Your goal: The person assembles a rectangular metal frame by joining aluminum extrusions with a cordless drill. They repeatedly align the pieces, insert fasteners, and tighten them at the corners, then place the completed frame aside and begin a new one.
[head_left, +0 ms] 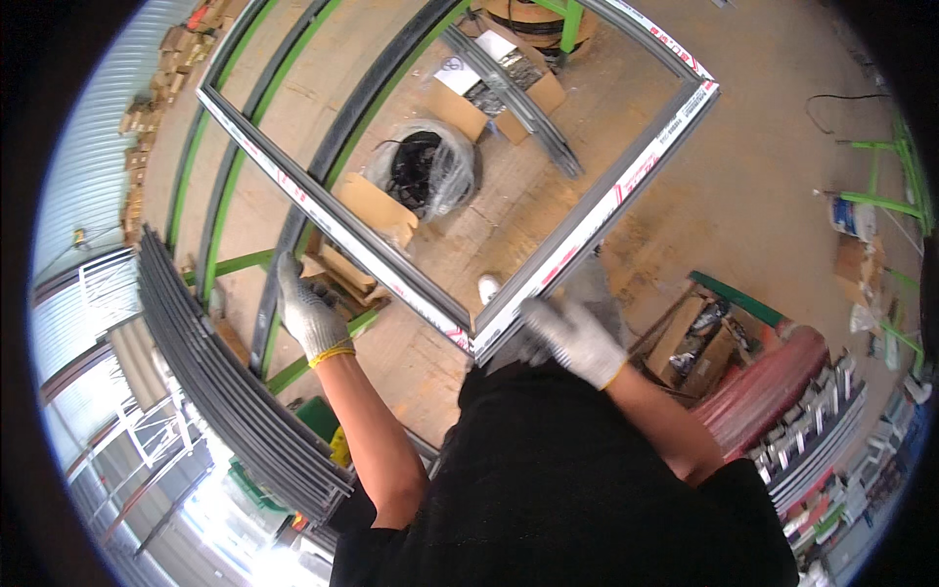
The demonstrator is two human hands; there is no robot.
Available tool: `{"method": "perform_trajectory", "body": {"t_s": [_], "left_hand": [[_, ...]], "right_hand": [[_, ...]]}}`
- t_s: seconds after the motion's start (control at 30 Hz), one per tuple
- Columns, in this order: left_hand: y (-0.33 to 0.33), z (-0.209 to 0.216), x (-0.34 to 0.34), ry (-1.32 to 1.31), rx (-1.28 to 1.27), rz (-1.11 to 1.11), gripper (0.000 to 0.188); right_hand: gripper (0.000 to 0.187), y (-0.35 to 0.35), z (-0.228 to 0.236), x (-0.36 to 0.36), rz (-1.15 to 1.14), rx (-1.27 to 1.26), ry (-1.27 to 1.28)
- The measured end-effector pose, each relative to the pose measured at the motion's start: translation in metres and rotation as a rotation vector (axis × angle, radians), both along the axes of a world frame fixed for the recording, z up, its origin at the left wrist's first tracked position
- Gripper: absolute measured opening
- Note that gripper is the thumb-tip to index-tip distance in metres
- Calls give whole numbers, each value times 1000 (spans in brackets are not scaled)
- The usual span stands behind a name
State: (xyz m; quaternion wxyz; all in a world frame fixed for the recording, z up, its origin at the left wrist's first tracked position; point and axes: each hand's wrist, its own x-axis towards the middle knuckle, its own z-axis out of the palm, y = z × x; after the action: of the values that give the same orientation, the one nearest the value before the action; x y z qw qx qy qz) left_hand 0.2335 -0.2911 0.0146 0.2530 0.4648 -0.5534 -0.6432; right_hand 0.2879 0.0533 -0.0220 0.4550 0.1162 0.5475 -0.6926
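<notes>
A rectangular metal window frame, covered in white film with red print, lies tilted over the rack's rails, a corner pointing at me. My right hand, in a white knitted glove with dark fingertips, grips its right-hand bar close to that near corner. The fingers are partly hidden and a little blurred. Left of the frame, apart from it, my left hand wears a matching glove with a yellow cuff. Its fingers stretch upward next to a dark padded rail; whether they touch it I cannot tell.
Green-framed rails curve away at left, beside a stack of long grey profiles. Beyond the frame lie a plastic-wrapped black coil and an open carton. A red wrapped roll and a parts box stand at right.
</notes>
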Motion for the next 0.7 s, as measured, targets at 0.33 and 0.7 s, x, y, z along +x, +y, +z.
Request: {"method": "perform_trajectory", "body": {"t_s": [0.33, 0.7], "left_hand": [[34, -78, 7, 317, 800, -479, 38], [44, -91, 2, 173, 766, -542, 24]], "right_hand": [[67, -73, 17, 51, -340, 124, -10], [64, -85, 21, 55, -413, 207, -72]]}}
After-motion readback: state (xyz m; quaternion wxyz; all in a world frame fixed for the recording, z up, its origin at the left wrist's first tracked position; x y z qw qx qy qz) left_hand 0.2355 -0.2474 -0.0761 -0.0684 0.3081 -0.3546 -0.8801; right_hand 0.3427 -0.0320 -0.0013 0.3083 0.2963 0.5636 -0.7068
